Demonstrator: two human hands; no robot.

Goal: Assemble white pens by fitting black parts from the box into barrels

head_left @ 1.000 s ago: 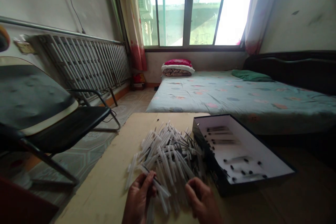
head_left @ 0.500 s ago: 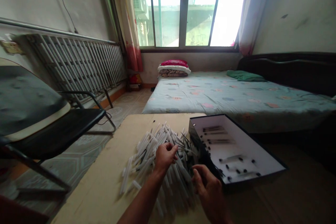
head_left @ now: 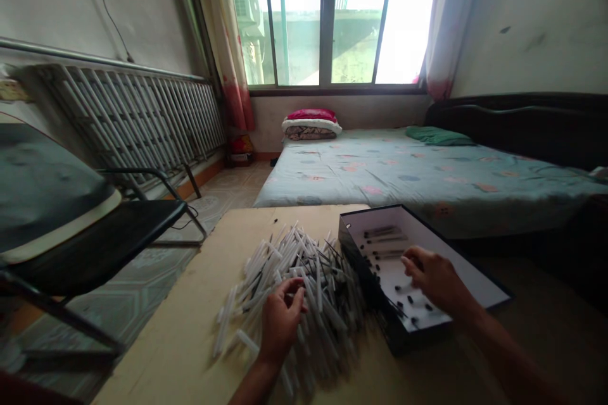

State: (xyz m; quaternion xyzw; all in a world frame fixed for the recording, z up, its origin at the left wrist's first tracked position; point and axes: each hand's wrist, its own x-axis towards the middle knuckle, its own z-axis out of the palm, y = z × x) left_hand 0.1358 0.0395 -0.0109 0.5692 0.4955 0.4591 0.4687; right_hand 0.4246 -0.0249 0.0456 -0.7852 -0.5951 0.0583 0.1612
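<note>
A heap of thin white translucent tubes, mixed with dark slender sticks, is spread over the table. My left hand rests above the near side of the heap, fingers curled toward the thumb; anything between them is too unclear to name. My right hand is over a shallow black box with a pale inside. Its fingers are pinched together, and what they hold cannot be made out. Inside the box lie several small black caps and, toward the far end, several dark-ended tubes.
The pale table carries the heap and the box. A bed with folded bedding stands beyond it. At left are a black chair and a metal rail frame. One small dark bit lies by the table's far edge.
My right hand has moved from the heap's near right side up and over the box. My left hand has drawn back toward me and slightly left. The view has shifted a little.
</note>
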